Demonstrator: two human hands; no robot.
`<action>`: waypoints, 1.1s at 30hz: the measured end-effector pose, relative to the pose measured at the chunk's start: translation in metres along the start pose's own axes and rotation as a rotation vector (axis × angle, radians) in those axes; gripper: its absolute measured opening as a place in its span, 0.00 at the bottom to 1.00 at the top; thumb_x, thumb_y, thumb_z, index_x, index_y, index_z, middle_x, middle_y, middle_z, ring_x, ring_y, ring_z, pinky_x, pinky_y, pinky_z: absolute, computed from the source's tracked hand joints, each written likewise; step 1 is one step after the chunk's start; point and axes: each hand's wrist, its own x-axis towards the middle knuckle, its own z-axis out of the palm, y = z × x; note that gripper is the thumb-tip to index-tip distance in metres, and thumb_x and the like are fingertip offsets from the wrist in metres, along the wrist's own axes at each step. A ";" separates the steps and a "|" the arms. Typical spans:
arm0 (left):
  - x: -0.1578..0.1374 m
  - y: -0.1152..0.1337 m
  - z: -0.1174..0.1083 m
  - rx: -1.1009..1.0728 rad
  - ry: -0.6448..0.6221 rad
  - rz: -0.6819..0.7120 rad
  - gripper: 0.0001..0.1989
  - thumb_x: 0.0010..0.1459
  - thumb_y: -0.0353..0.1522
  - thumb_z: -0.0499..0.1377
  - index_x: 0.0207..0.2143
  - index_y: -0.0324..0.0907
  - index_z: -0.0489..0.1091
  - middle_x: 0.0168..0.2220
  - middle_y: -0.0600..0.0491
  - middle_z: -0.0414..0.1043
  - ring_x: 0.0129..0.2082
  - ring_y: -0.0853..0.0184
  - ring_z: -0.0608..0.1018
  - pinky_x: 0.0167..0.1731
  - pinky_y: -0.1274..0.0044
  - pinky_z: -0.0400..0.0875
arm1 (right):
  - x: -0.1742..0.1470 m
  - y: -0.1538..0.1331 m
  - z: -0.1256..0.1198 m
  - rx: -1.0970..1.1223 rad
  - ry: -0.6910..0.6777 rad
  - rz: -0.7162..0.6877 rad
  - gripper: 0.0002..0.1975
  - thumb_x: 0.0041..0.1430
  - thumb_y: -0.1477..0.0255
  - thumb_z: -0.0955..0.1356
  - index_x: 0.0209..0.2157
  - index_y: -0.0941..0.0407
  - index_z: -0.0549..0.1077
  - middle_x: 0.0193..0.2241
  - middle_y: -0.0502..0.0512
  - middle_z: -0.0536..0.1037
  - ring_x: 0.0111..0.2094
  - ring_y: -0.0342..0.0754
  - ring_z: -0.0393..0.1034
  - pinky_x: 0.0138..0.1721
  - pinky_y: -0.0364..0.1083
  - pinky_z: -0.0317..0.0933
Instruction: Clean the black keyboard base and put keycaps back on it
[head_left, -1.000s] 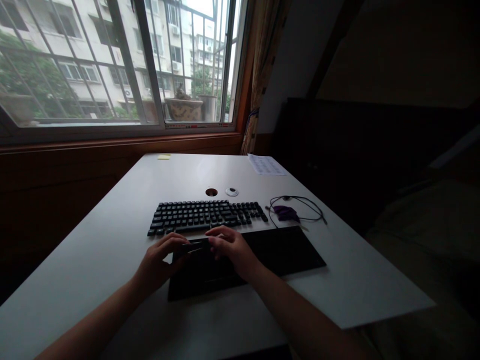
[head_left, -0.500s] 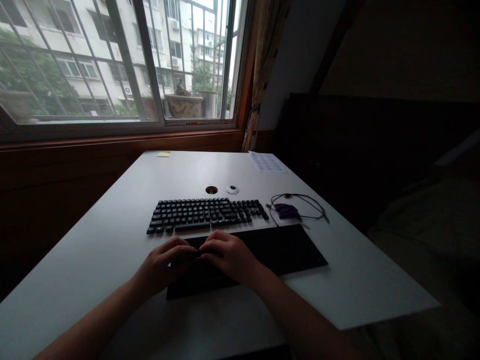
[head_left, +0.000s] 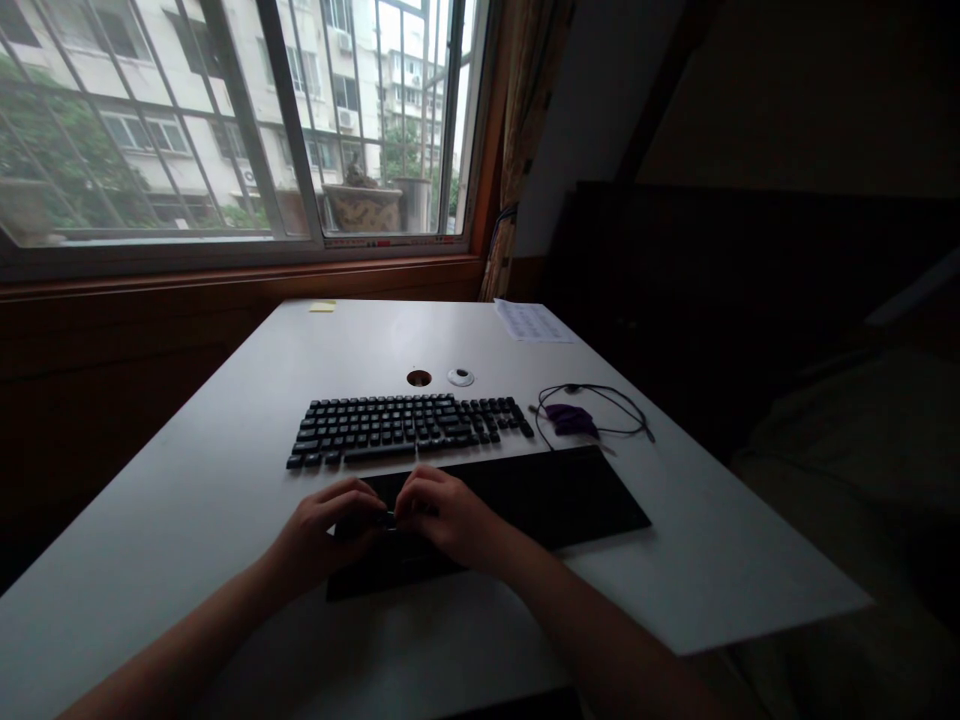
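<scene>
My left hand [head_left: 334,525] is closed in a pinch over the left part of a flat black keyboard base [head_left: 547,495] with a cable. Close against it, fingertips nearly meeting, my right hand [head_left: 446,510] is closed as well. Between the fingertips shows a small dark thing with a pale glint; its kind and which hand grips it are too dark to tell. Just beyond the base, black keycaps [head_left: 382,425] stand in keyboard rows directly on the white table, whose surface shows through the gaps.
Right of the keycaps lie a purple cloth-like thing [head_left: 571,420] and a looped black cable [head_left: 626,395]. Behind them are a round hole [head_left: 419,378] in the white table [head_left: 210,440], its white cover [head_left: 460,377], printed paper [head_left: 532,322] and yellow sticky notes [head_left: 323,306].
The fingers of my right hand have curled in a little at the small dark thing. My left hand stays nearly in place. The whole view has shifted slightly.
</scene>
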 end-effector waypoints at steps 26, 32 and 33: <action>0.001 -0.004 -0.010 -0.387 0.182 -0.246 0.07 0.63 0.28 0.65 0.44 0.42 0.74 0.40 0.50 0.76 0.41 0.64 0.80 0.41 0.76 0.77 | 0.001 0.001 -0.006 -0.244 0.218 0.036 0.09 0.68 0.80 0.65 0.44 0.53 0.74 0.40 0.53 0.76 0.43 0.47 0.72 0.46 0.46 0.66; -0.002 -0.013 -0.004 -0.417 0.188 -0.255 0.08 0.60 0.27 0.67 0.41 0.43 0.74 0.41 0.50 0.79 0.41 0.64 0.82 0.39 0.75 0.80 | 0.000 0.000 -0.010 -0.274 0.278 0.033 0.16 0.76 0.63 0.60 0.41 0.54 0.76 0.38 0.53 0.76 0.41 0.48 0.72 0.46 0.47 0.64; -0.003 -0.015 -0.004 -0.404 0.187 -0.245 0.08 0.59 0.27 0.68 0.41 0.43 0.75 0.41 0.50 0.79 0.41 0.64 0.83 0.39 0.76 0.80 | 0.000 -0.001 -0.011 -0.279 0.275 0.024 0.17 0.75 0.59 0.62 0.41 0.54 0.76 0.37 0.53 0.75 0.41 0.48 0.72 0.45 0.47 0.64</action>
